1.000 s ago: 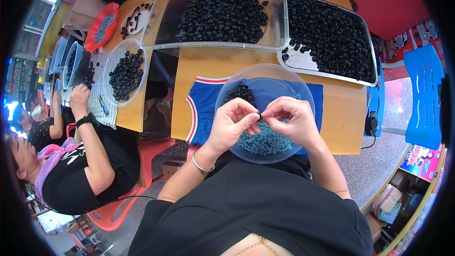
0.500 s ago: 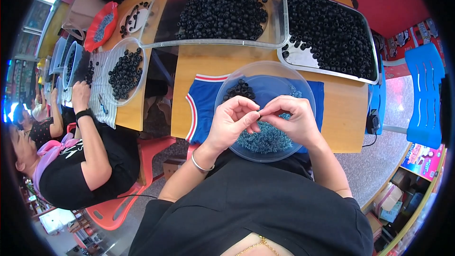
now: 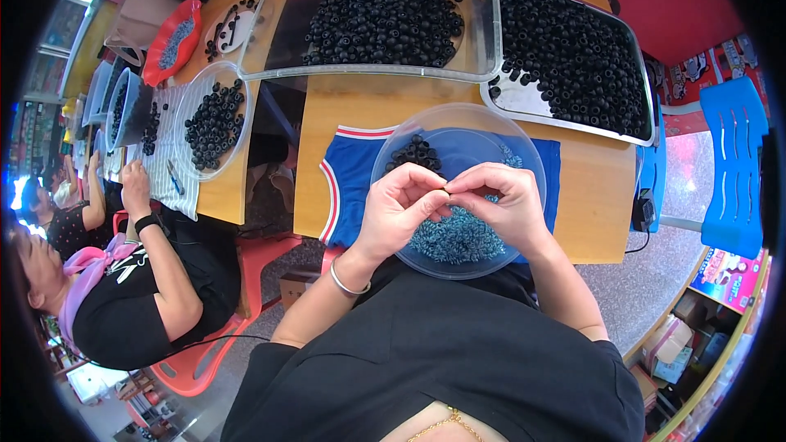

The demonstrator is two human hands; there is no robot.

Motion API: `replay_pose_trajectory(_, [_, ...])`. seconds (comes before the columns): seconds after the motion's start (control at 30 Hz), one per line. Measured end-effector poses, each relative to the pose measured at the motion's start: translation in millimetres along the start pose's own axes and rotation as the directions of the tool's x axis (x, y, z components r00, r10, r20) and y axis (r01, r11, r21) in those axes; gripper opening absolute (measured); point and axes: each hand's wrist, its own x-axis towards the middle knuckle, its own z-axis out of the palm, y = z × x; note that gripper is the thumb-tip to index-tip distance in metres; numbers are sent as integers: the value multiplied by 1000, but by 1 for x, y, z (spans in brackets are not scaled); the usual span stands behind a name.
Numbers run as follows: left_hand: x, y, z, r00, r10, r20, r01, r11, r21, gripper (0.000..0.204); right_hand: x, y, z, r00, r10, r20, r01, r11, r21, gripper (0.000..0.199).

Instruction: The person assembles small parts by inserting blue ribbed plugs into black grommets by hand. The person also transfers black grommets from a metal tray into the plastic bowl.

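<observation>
Over a round clear plastic bowl (image 3: 536, 165), my left hand (image 3: 403, 209) and my right hand (image 3: 503, 203) meet tip to tip, both in a pinch. What lies between the fingertips is almost wholly covered; only a tiny dark spot shows. Inside the bowl, under my hands, is a heap of small blue-grey coiled pieces (image 3: 458, 237), with a few more up its right wall. A cluster of round black parts with holes (image 3: 416, 152) lies at the bowl's left side. Beneath the bowl a blue cloth garment (image 3: 354, 172) with red and white trim is spread on the table.
Behind the bowl stand a large clear bin (image 3: 368, 72) and a metal tray (image 3: 516, 96), both heaped with similar black parts. At left a co-worker (image 3: 155, 278) sits by another clear bowl (image 3: 239, 90) and a red dish (image 3: 195, 16). A blue chair (image 3: 733, 164) is at right.
The dark piece between my fingertips has become mostly covered as my fingers closed together. The co-worker's hand has moved down, away from the container at left.
</observation>
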Motion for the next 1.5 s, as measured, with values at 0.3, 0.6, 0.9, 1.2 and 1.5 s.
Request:
replay_pose_trajectory(0.3, [0,10,-14,958,190,-217,-150,971,186,12,6,-7,-16,974,-47,-222,22,993,-112,15])
replay_pose_trajectory(0.6, [6,18,-33,882,462,95,-288,367,884,14,2,-3,-45,980,-41,194,152,783,-603,15])
replay_pose_trajectory(0.9, [7,17,-35,860,451,240,-328,126,936,15,-6,2,-42,934,96,344,203,650,-732,12])
replay_pose_trajectory(1.2, [7,20,-52,813,579,57,-259,272,927,14,4,-5,-44,928,109,357,204,653,-729,5])
replay_pose_trajectory(1.5, [17,-26,-94,793,545,-272,-168,624,763,9,30,-21,-59,949,108,298,69,848,-526,11])
